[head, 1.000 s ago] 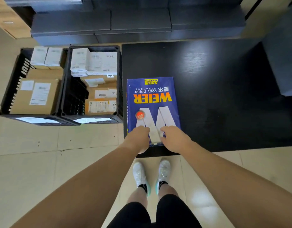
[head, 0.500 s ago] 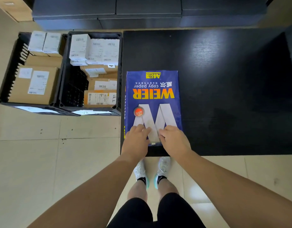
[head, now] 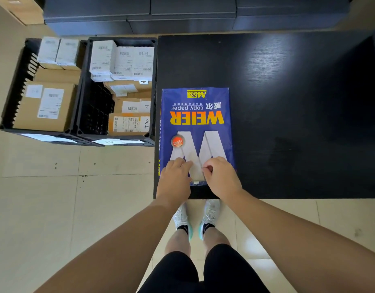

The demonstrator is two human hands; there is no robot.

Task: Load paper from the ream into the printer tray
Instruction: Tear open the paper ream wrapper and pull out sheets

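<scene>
Head view, looking down. Ream [head: 196, 127] of blue-wrapped copy paper lies flat at the near-left corner of the black tabletop [head: 288, 102]. Its long axis runs away from the person; its left long side sits just inside the tabletop's left edge, its near short end just short of the near edge.

Left hand [head: 175, 178] and right hand [head: 221, 178] both rest on the ream's near end, side by side, roughly equally close. Fingers curled narrow; right fingertips [head: 206, 168] appear to pinch the wrapper at the middle seam. Left looks pressed down on the wrapper; whether it grips anything, cannot tell.

Judgement: the step in hand is opening the wrapper at the near end. The pull would go toward the person or upward.

Room: open tabletop to the right and beyond the ream. Two black crates [head: 119, 136] of parcels stand on the floor just beside the left edge, so that side is tight. No printer or tray in view.
</scene>
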